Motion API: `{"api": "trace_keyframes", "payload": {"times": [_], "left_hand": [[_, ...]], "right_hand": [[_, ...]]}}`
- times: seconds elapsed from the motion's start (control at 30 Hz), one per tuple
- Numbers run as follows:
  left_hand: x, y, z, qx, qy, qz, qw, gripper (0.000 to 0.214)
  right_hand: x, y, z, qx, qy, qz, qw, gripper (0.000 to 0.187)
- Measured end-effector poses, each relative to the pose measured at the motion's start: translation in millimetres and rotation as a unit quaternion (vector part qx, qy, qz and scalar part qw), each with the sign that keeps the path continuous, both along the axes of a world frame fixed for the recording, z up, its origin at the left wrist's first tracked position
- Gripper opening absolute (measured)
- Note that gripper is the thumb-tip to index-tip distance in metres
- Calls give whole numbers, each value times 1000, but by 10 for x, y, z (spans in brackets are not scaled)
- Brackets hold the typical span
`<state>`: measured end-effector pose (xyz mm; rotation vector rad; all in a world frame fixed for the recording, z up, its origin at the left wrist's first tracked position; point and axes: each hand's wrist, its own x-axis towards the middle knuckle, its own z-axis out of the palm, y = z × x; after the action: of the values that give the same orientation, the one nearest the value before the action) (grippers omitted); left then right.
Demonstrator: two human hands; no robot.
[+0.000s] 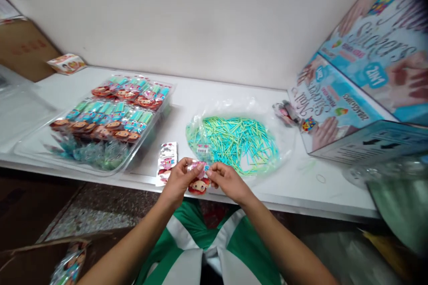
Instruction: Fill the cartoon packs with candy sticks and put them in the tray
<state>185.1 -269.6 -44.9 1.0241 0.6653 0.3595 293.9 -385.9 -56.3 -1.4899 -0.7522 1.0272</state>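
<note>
Near the table's front edge, my left hand [182, 177] and my right hand [227, 179] pinch a small packet [198, 185] between them. A red-haired cartoon face is printed on its lower end, and its top is pink. Just left of my left hand lies a shiny pink-and-silver packet [167, 162] on the table. Beyond my hands, an opened clear plastic bag [284, 153] holds a heap of thin blue and green sticks [239, 140]. Whether a stick is inside the held packet I cannot tell.
A clear plastic tray [133, 164] at left holds rows of filled cartoon packets [110, 120]. Large "Nail Stickers" boxes [354, 84] stand at right, a small packet [286, 112] beside them. A brown carton [28, 46] and a small printed box [68, 63] sit at far left.
</note>
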Motion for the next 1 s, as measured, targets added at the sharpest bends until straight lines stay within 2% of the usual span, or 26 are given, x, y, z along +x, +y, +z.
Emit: {"api": "trace_keyframes", "payload": {"times": [0.13,0.2,0.27,0.33,0.37,0.43,0.47,0.53,0.57,0.6,0.63,0.67,0.73,0.77,0.8,0.83,0.9,1.0], "left_hand": [[109,37,-15,-30,16,-73,997,30],[171,30,-30,-40,35,-64,997,29],[223,0,-64,-40,49,-44,997,29],[253,-31,-103,-37,54,-28,997,29],[260,-43,-117,-34,55,-20,998,29],[257,-63,-122,-18,58,-10,998,30],[248,-77,-112,3,59,-21,998,29],[222,-127,-77,93,52,-97,990,23],[209,-167,-62,166,37,-155,973,17],[201,-219,-56,257,17,-218,941,13],[201,-279,-64,357,-5,-279,892,11],[211,-345,-89,455,-24,-326,828,11],[267,-476,-194,617,-39,-380,688,11],[312,-531,-265,672,-30,-389,630,11],[363,-572,-338,709,-15,-392,586,11],[418,-599,-404,734,4,-390,556,12],[518,-607,-487,757,41,-386,525,13],[588,-538,-453,757,49,-397,516,13]], "right_hand": [[70,-196,32,-28,-92,79,992,22],[175,-275,65,-24,-160,111,981,21],[382,-353,91,-34,-265,123,956,22],[677,-457,95,-105,-398,95,906,25],[834,-522,86,-173,-463,85,865,25],[1108,-671,44,-330,-546,135,758,20],[1206,-745,12,-359,-548,148,741,18],[1307,-870,-69,-392,-549,171,718,26],[1317,-911,-115,-397,-548,176,715,30],[1309,-935,-163,-402,-548,180,711,34],[1293,-940,-209,-406,-550,183,707,36],[1276,-928,-253,-409,-551,184,704,37],[1265,-869,-324,-408,-551,182,705,35],[1277,-831,-348,-406,-551,178,707,34],[1302,-795,-362,-403,-549,173,711,32],[1337,-765,-368,-400,-547,168,716,30],[1427,-733,-355,-390,-537,160,731,28],[1572,-767,-303,-374,-509,157,759,30]]}}
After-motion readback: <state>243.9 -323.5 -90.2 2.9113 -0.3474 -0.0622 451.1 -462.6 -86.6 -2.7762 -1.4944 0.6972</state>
